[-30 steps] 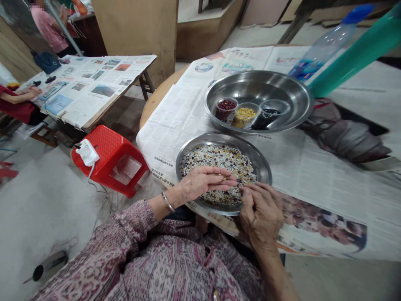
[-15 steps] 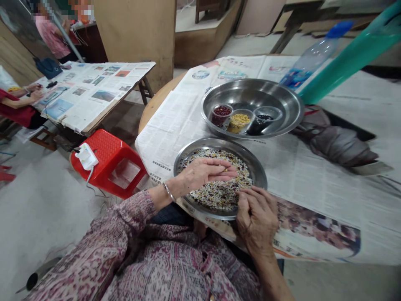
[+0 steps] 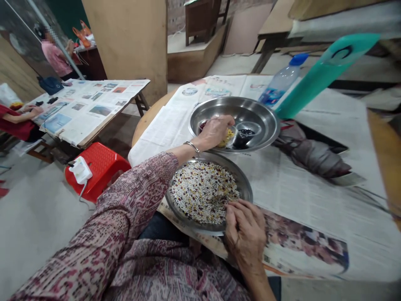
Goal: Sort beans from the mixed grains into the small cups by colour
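My left hand [image 3: 216, 130] is turned palm down over the cup of yellow beans [image 3: 226, 138], its fingers bent together; what they hold is hidden. That cup stands in a wide steel basin [image 3: 266, 121] between a partly covered cup of dark red beans [image 3: 203, 124] and a clear cup of black beans [image 3: 246, 134]. Nearer me is a smaller steel dish [image 3: 246, 184] with a mix of white grains and red, yellow and black beans [image 3: 203, 188]. At its right rim rests my right hand [image 3: 246, 228], thumb and fingertips pinched at the mix; anything between them is too small to name.
Newspaper [image 3: 300, 200] covers the round table. Behind the basin stand a blue-capped bottle [image 3: 280, 81] and a green tube-like object [image 3: 322, 77]. A folded umbrella [image 3: 316, 152] lies to the right. A red stool [image 3: 100, 167] holds a white plug adapter [image 3: 80, 169]. Two people sit or stand far left.
My left hand, earlier palm up over the dish with yellow beans on its fingers, has moved forward to the yellow bean cup and turned over. My right hand stays at the dish rim. The view has shifted.
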Demonstrator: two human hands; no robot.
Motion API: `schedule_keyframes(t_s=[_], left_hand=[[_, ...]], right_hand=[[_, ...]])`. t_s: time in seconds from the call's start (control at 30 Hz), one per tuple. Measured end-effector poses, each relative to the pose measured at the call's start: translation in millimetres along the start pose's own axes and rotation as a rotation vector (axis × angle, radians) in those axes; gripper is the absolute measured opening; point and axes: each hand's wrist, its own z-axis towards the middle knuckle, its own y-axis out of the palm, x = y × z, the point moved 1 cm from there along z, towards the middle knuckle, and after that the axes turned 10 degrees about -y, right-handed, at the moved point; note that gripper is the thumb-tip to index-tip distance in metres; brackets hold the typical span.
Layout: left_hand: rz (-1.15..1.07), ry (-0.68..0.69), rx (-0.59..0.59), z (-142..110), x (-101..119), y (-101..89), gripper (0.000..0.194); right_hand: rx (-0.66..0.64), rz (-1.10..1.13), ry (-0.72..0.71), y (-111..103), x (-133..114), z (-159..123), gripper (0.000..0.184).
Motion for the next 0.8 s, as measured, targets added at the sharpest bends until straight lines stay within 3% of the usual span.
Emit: schedule_keyframes(t_s=[0.1,0.17,0.23,0.33,0.43,0.5,0.67,0.8], left_hand=[[0.285,0.127,0.060,2.0,-3.8,5.2,0.032],[0.339,0.156,0.073,2.3,-6.5,7.6,0.033],[0.281,0.146,0.116,2.7,-8.3,7.7,0.033],[0.026,0.108,0.184,-5.9,-7.9,4.0,0.031],[-0.255,0.058,0.094,-38.8,-5.0,-0.9,0.036],[-0.309,0.027,0.014,-72.9,-4.6,-3.2,0.039],[-0.037,0.065,-0.098,-153.9,-16.9,-0.6,0.034],[0.168,0.116,-0.241,-175.8,-30.1,8.6,0.038]], right_hand=[[0.004,-0.001,-0.004,-0.4,-0.9,0.8,0.012],[0.003,-0.004,-0.004,-0.7,-1.3,1.0,0.012],[-0.002,-0.010,-0.003,-0.7,-1.4,1.0,0.012],[0.002,-0.012,-0.001,-0.3,-1.4,1.0,0.012],[0.010,-0.011,0.005,0.4,-1.6,1.6,0.011],[0.016,-0.013,0.008,0.7,-1.6,2.0,0.011],[0.022,0.008,0.027,1.0,0.0,1.0,0.012],[0.009,0.006,0.019,1.6,2.7,-1.4,0.013]])
